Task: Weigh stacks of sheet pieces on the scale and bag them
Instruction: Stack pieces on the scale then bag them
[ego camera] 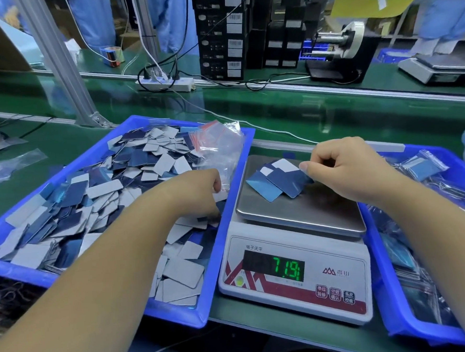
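Both forearms fill the bottom of my view, reaching out over the green bench. At the end of the left one, my left hand (pixel 199 190) is down in the blue tray (pixel 230 230) on the left, fingers curled into the loose heap of sheet pieces (pixel 91 200); something pale sits at the fingertips, but I cannot tell whether it is actually pinched or just touched. That tray is heaped with grey and blue rectangular pieces, and a bundle of clear zip bags (pixel 218 146) with red strips lies in its far right corner.

Between the 2 trays stands the scale (pixel 294 267), its green display reading 7.19. On its steel pan (pixel 309 212) lies a small fanned stack of blue pieces (pixel 278 184), with 2 white corners showing at the far side. My right hand (pixel 353 168) hovers over the pan's far right part, thumb and forefinger closed on the right edge of the top blue piece, the other fingers curled in.

To the right, a second blue tray (pixel 398 320) holds filled clear bags (pixel 424 167) of blue pieces. Beyond the bench I see a white power strip (pixel 165 83), stacked black boxes (pixel 221 35) and a second scale (pixel 437 68).
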`<state>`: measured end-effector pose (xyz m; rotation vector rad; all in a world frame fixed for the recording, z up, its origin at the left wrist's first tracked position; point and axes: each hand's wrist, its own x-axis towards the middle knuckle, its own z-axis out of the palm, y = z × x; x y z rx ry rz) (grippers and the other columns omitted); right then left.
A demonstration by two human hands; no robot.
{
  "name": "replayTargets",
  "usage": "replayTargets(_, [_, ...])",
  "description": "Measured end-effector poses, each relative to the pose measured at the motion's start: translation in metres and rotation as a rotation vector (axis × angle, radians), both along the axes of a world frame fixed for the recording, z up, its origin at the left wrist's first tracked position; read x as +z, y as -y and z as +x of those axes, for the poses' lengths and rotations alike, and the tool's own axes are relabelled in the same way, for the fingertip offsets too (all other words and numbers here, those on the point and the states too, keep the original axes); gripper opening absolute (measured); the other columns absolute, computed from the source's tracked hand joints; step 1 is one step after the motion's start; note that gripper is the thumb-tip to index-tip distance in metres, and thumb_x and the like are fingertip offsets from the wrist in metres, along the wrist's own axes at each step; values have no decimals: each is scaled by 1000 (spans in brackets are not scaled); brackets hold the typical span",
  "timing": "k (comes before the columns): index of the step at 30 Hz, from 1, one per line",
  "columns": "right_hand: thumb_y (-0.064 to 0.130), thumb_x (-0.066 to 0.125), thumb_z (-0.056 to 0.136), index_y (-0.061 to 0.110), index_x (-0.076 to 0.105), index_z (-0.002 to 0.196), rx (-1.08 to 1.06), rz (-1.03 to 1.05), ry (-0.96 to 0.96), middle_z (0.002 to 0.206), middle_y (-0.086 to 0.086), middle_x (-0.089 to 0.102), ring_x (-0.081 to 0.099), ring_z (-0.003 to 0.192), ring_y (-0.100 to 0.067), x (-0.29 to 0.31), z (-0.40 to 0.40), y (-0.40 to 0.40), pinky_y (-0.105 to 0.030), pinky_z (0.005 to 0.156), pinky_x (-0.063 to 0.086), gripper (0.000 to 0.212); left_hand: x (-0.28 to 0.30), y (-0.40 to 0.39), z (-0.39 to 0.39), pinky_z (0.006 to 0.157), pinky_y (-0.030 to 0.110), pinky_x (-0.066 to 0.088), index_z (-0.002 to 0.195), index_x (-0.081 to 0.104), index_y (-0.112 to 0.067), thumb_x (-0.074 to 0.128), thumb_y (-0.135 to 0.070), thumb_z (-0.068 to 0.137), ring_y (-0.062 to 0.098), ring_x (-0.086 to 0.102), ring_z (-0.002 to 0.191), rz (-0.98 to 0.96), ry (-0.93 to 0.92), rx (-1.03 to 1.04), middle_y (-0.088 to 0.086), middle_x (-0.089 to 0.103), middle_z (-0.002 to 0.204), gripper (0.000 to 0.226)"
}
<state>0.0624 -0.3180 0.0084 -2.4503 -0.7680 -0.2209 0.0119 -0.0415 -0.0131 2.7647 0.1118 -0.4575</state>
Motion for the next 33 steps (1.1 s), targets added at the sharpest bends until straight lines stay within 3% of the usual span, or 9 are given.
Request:
replayTargets(4, [29, 64, 90, 15, 53, 57, 7, 2, 0, 54, 11, 49, 42, 54, -7, -2, 0, 0, -14, 50, 33, 37, 2, -6, 1, 62, 36, 55, 104, 52, -29, 82, -24, 78, 21, 63, 82, -62, 25, 64, -2, 61, 102, 40])
replayTargets(9, [27, 65, 90, 14, 53, 57, 13, 20, -2, 56, 7, 50, 42, 55, -8, -1, 2, 1, -16, 52, 34, 37, 11, -19, 5, 55, 24, 42, 82, 65, -28, 82, -24, 80, 13, 60, 63, -158, 104, 75, -7, 67, 78, 17])
replayTargets(12, [27, 65, 90, 13, 55, 58, 12, 25, 5, 56, 1, 52, 43, 57, -9, -1, 3, 2, -18, 52, 33, 36, 23, -14, 5, 51, 24, 43, 78, 68, -24, 83, -23, 79, 10, 53, 54, -416, 229, 117, -14, 60, 59, 15])
replayTargets(17, [26, 65, 91, 14, 52, 56, -1, 23, -14, 55, 7, 50, 41, 55, -8, -1, 7, 4, -17, 51, 32, 39, 44, 34, -2, 55, 10, 43, 81, 72, -24, 82, -11, 80, 1, 55, 60, -859, 234, -120, -14, 63, 67, 17])
replayTargets(22, [24, 66, 88, 10, 56, 57, -13, 21, 10, 50, 7, 46, 42, 54, -7, -3, 9, 5, -16, 52, 34, 36, 40, 78, 9, 61, 10, 42, 91, 68, -27, 84, -17, 77, -5, 54, 62, -555, 334, -317, -10, 66, 81, 25])
replayTargets(24, [24, 66, 87, 10, 54, 56, -21, 18, 11, 50, 6, 45, 41, 55, -8, -3, 10, 7, -18, 52, 33, 36, 36, 83, 12, 70, 14, 41, 101, 66, -31, 83, -23, 77, -5, 54, 82, -379, 403, -357, -9, 61, 98, 31])
replayTargets(27, [25, 66, 89, 12, 52, 55, -23, 21, 7, 51, 5, 46, 41, 55, -8, -2, 10, 8, -18, 51, 31, 38, 32, 79, 16, 79, 8, 39, 107, 64, -32, 81, -24, 80, -1, 51, 98, -401, 490, -340, -6, 52, 108, 33])
replayTargets(30, [27, 66, 90, 12, 52, 56, -34, 19, 4, 52, 4, 48, 41, 55, -8, -3, 11, 9, -19, 52, 32, 40, 34, 68, 20, 73, 6, 35, 100, 64, -35, 77, -25, 84, -16, 48, 83, -474, 600, -227, -8, 53, 104, 23])
replayTargets(33, [28, 66, 91, 13, 53, 56, -44, 5, -16, 53, 10, 50, 43, 55, -6, -3, 12, 8, -17, 51, 32, 40, 33, 55, 25, 63, 14, 34, 94, 62, -39, 74, -28, 87, -13, 46, 65, -521, 592, -121, -13, 52, 97, 17])
